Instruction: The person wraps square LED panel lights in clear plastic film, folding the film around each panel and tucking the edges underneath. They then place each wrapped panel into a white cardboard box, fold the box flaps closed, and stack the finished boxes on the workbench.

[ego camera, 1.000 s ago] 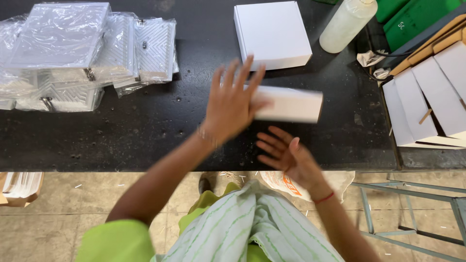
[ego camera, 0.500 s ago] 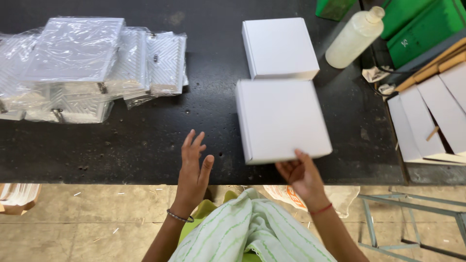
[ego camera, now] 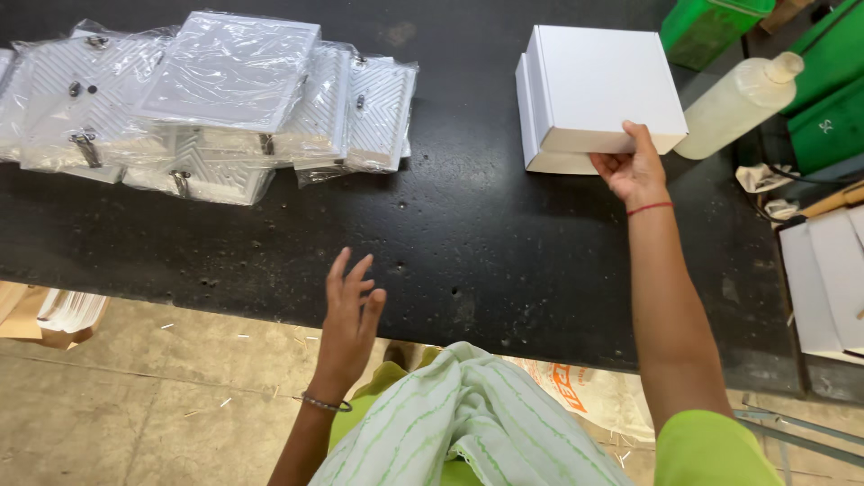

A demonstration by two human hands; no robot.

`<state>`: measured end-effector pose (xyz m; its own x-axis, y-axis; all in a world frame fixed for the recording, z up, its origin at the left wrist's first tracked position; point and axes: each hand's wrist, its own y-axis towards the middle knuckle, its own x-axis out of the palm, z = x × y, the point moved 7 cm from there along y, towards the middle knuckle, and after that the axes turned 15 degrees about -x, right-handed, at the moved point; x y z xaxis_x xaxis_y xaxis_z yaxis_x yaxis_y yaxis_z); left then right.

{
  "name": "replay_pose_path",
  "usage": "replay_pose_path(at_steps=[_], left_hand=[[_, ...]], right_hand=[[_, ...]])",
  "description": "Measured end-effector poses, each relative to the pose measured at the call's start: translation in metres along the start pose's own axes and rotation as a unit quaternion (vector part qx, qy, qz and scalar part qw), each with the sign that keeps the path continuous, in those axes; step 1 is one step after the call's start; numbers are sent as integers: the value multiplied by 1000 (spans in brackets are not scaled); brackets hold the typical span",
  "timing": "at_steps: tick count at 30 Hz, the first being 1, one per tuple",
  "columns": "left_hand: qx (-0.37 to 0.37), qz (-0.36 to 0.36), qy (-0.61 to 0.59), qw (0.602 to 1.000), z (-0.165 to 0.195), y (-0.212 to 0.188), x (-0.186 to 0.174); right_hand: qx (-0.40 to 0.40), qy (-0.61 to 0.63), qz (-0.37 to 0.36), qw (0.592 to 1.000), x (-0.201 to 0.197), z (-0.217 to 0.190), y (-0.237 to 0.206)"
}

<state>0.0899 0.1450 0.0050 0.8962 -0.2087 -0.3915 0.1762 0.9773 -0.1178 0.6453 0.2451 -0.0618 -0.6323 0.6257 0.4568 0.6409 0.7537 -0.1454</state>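
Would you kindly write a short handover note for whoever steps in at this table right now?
Right hand: grips the near edge of the top white cardboard box, which sits on a second white box at the far right of the black table.
Left hand: open, empty, above the table's near edge.
Done: two boxes stacked.
Left: the clear-bagged white items at far left lie untouched.

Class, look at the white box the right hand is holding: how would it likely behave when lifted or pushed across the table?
The white box probably feels light: the right hand holds its near edge alone. Its flat faces and crisp corners suggest stiff card that keeps shape. On the black table it would likely slide, not roll or tip.
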Motion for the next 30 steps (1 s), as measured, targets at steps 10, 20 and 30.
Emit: replay_pose_path(at_steps=[10, 20, 30], left_hand=[[-31, 10, 37, 999, -16, 9, -11], [20, -44, 72, 996, -8, 2, 48], [13, -133, 68, 989, 14, -29, 124]], right_hand=[[-5, 79, -14, 997, -9, 1, -11], [-326, -258, 1, 910, -106, -82, -127], [-351, -849, 167, 359, -271, -345, -219]])
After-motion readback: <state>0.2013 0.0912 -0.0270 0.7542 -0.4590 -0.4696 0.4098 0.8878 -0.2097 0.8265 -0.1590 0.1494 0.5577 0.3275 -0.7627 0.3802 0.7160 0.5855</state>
